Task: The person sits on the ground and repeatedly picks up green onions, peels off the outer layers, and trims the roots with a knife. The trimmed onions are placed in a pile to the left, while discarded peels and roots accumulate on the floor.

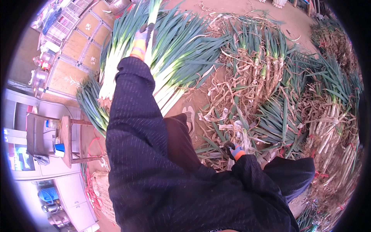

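Observation:
My left hand (pixel 142 39), in a work glove with an orange cuff, is closed around a thick green onion stalk (pixel 153 14). It is stretched out over a pile of cleaned green onions (pixel 174 69) with white stems and long green leaves. Part of that pile is hidden behind my dark sleeve. Nearer my body, my right hand (pixel 235 150), gloved the same way, hovers at or just over stripped dry leaves (pixel 232 124). Its fingers look curled, but whether they hold anything is hidden.
Uncleaned green onions (pixel 261 63) with brown husks lie ahead on the right. Tied bundles (pixel 327 124) fill the far right. At left stand a wooden chair (pixel 66 142), a tan panelled cabinet (pixel 74 49) and red cord (pixel 92 185) on the floor. My shoe (pixel 189 119) is between the piles.

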The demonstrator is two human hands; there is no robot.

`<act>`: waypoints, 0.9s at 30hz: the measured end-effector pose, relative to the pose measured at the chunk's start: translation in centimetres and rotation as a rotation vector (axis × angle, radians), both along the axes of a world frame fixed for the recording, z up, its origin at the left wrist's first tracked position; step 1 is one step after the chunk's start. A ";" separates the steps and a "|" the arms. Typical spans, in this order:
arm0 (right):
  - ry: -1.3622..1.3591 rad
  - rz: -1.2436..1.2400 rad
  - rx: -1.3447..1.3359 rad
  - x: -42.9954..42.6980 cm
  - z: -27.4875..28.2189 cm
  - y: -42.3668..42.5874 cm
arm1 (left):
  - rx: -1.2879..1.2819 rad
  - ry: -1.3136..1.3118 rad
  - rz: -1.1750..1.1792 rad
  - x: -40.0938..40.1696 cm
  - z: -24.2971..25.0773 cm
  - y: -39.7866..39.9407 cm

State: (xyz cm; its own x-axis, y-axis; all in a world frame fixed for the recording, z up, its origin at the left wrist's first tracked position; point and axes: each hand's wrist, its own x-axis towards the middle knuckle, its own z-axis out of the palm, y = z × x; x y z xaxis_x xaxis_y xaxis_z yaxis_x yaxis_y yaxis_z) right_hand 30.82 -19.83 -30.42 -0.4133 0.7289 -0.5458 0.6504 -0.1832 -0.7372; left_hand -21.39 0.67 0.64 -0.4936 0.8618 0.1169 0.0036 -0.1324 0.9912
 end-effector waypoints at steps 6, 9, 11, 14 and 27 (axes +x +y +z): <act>-0.107 0.074 0.066 -0.3 -1.5 -0.6 | -0.494 1.016 0.385 -10.2 -7.5 1.4; -0.035 0.067 -0.033 0.2 -2.1 -0.5 | -0.683 1.134 0.447 -12.6 -15.5 1.4; 0.016 0.040 -0.070 0.3 -2.5 -0.5 | -0.976 1.204 0.431 -13.3 -21.3 0.5; -0.101 0.039 -0.069 -0.1 -2.7 -0.1 | -1.192 1.698 0.122 -14.2 -26.6 -0.5; -0.060 -0.064 0.283 -3.0 -0.9 17.6 | -1.467 1.476 0.051 -13.2 -23.0 1.1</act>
State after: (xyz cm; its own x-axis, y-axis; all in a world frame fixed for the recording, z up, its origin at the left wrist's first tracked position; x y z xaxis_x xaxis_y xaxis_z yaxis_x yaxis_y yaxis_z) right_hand 27.85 -2.26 -31.35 -0.3347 0.8792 -0.3390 0.6878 -0.0179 -0.7256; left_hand -34.59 1.74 -22.35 -0.7142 0.6551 -0.2463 0.6895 0.5983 -0.4081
